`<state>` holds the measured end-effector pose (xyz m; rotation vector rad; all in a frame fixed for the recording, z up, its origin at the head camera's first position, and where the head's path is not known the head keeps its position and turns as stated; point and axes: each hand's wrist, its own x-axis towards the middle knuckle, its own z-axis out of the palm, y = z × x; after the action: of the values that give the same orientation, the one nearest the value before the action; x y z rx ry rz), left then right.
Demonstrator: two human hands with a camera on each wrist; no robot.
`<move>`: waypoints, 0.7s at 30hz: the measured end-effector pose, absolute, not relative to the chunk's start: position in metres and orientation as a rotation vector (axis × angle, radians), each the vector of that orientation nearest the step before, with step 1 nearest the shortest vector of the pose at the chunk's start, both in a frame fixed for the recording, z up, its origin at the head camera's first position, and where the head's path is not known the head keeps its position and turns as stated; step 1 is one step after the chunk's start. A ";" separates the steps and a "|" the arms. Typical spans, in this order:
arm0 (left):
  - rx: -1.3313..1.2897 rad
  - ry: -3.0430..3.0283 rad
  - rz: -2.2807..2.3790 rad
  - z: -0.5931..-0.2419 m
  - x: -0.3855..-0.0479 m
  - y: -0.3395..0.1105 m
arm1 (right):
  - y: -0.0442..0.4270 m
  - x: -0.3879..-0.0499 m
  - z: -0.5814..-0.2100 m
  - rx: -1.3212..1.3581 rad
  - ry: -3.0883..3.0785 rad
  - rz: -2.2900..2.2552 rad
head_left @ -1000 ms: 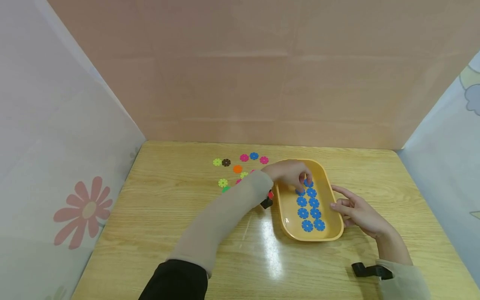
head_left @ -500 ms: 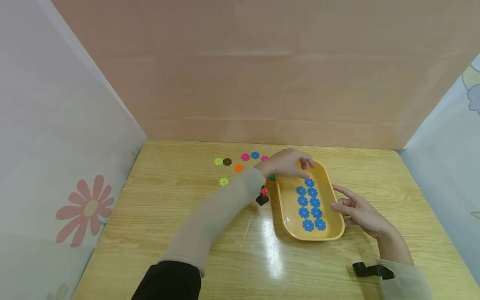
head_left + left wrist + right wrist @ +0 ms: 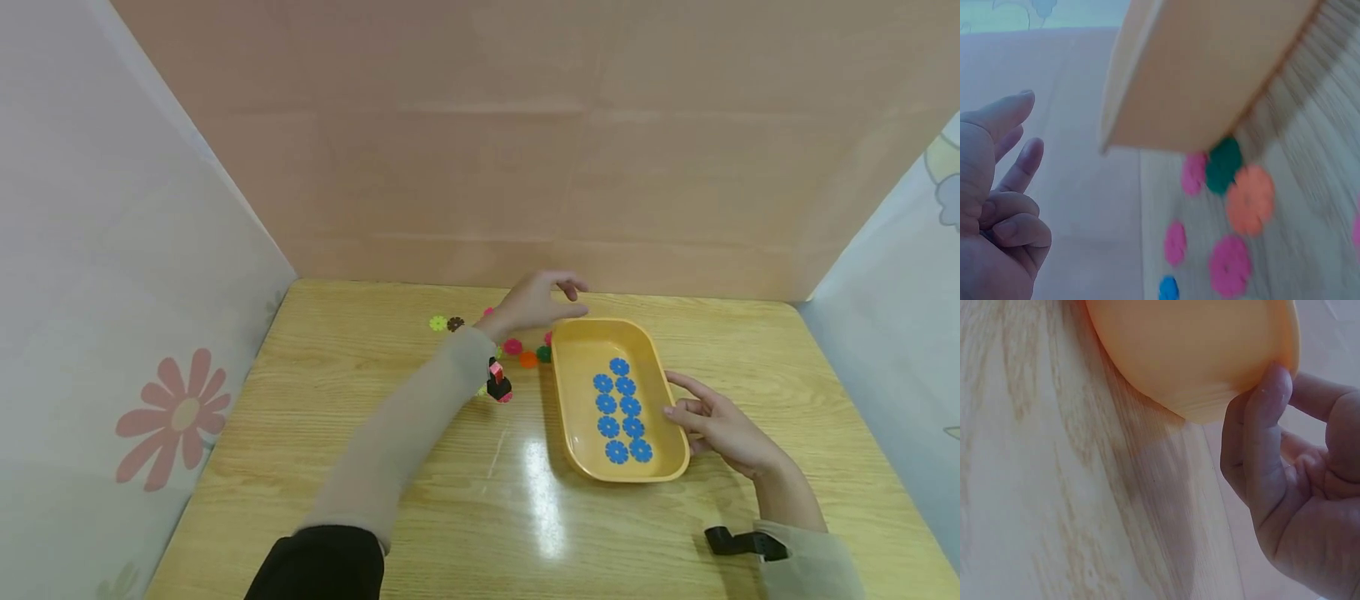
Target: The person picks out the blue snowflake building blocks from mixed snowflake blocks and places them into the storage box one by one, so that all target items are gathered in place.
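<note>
A yellow plastic tray [image 3: 577, 400] stands on the table, with several blue flower-shaped discs [image 3: 630, 406] lying in two columns inside. My right hand [image 3: 723, 429] holds its right rim, thumb over the edge; the right wrist view shows that hand [image 3: 1300, 469] pinching the tray wall [image 3: 1210, 356]. Past the tray's far left corner hovers my left hand [image 3: 536, 300], fingers loosely bent and holding nothing. In the left wrist view, the left hand [image 3: 1004, 200] is apart from the tray [image 3: 1185, 81].
Left of the tray, loose discs lie on the wooden table [image 3: 337, 400]: pink [image 3: 513, 347], orange [image 3: 528, 359], green [image 3: 543, 354], brown [image 3: 455, 324] and yellow-green [image 3: 438, 323]. My left forearm covers some. A brown back panel [image 3: 480, 167] borders the table.
My left hand has risen out of the tray and moved left and away toward the back panel, leaving the blue discs lying there. The right hand stays on the rim.
</note>
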<state>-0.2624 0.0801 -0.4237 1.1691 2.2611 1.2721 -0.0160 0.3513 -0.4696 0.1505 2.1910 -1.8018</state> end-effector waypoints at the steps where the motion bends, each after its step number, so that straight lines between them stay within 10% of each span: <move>1: 1.148 2.258 1.284 -0.425 -0.265 0.076 | 0.351 -0.016 -0.470 0.150 2.192 -1.801; 21: 0.711 2.583 1.084 -0.479 -0.295 0.028 | 0.353 -0.013 -0.471 0.149 2.188 -1.797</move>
<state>-0.2954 0.0284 -0.4792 0.7107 2.5827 1.0835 -0.0129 0.3534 -0.4709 0.1491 2.1878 -1.7971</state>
